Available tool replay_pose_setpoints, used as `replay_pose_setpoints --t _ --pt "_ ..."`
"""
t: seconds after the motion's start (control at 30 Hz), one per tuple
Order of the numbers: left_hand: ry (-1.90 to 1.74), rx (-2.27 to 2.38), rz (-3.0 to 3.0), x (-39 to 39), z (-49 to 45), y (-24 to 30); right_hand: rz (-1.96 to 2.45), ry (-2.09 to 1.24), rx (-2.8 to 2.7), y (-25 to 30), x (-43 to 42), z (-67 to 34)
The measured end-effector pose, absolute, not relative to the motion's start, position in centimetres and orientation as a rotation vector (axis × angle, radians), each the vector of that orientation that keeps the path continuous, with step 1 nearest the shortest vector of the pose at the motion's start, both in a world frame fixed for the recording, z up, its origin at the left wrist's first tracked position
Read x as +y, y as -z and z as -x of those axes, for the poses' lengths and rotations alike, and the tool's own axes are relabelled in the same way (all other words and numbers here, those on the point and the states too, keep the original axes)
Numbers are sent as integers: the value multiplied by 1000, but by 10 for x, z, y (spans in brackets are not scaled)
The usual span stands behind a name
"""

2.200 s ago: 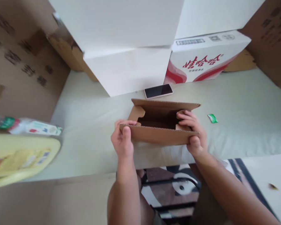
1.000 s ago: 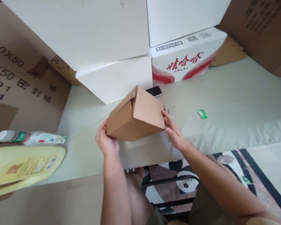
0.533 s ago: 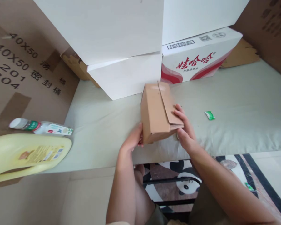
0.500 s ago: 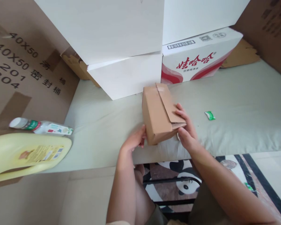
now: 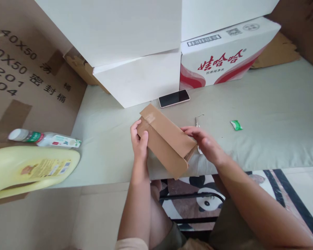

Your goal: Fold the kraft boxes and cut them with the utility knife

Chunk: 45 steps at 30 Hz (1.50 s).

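Note:
A small brown cardboard box point(image 5: 167, 135) is tilted over the bed-like surface, with a taped seam at its far left end and a flap slightly raised at its right end. Around the far left end, my left hand point(image 5: 140, 140) is closed, thumb on the near face. My right hand point(image 5: 207, 144) is at the right end, fingers stretched out and touching the box's far edge. Behind that hand lies a thin metallic item point(image 5: 197, 121), partly hidden; its kind is unclear. A phone point(image 5: 174, 98) with a dark screen lies beyond the box.
White cartons point(image 5: 141, 80) and a red-printed carton point(image 5: 219, 66) stand along the back. A green packet point(image 5: 236, 125) lies to the right. At left are a plastic bottle point(image 5: 48, 139), a yellow jug point(image 5: 36, 170) and a large brown carton point(image 5: 36, 80). The surface's front edge runs above my legs.
The box has turned and tipped, its far end swinging left. My left hand has moved up to that end, and my right hand's fingers have straightened. The phone and metallic item are now uncovered.

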<state>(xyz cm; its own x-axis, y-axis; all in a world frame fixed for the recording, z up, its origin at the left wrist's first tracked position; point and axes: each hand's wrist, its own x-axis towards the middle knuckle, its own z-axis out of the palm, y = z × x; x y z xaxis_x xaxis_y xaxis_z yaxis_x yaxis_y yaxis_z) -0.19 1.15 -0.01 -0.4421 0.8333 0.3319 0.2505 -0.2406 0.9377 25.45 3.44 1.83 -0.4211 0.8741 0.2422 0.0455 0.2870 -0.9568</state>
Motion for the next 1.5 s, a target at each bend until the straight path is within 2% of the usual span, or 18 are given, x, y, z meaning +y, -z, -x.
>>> replay_pose_setpoints --t 0.1,0.17,0.27,0.37,0.43,0.53,0.6,0.67,0.77,0.9,1.17,1.5 --pt "-1744 1529 -1217 10 -1 -1 1469 -895 -1694 -13 43 -262" --pt "-1751 1518 -1194 11 -2 -1 1810 -736 -1866 -9 45 -266" --pt "-1738 1536 -1208 12 -2 -2 1956 -673 -2132 -4 45 -268" --pt "-1752 1524 -1212 12 -2 -1 1903 -713 -2098 -2 46 -268" --pt "-1752 1510 -1221 11 -3 0 1784 -900 -1881 -9 50 -269" --pt "-1726 1515 -1323 8 -11 1 1318 -1233 -1374 -34 53 -273" --pt "-1692 1550 -1467 6 -21 -1 941 -1346 -1133 -58 50 -277" --pt "-1647 1636 -1624 3 -33 -5 751 -1386 -1055 -82 42 -279" --pt "-1608 1815 -1748 0 -53 -11 786 -1289 -1128 -105 22 -276" --pt "-1578 1966 -1710 -3 -74 -16 836 -1081 -1325 -109 -3 -260" --pt "-1579 1941 -1628 -2 -81 -15 837 -816 -2062 -105 8 -244" --pt "-1566 1915 -1637 3 -79 -13 1024 -694 -2254 -107 9 -236"
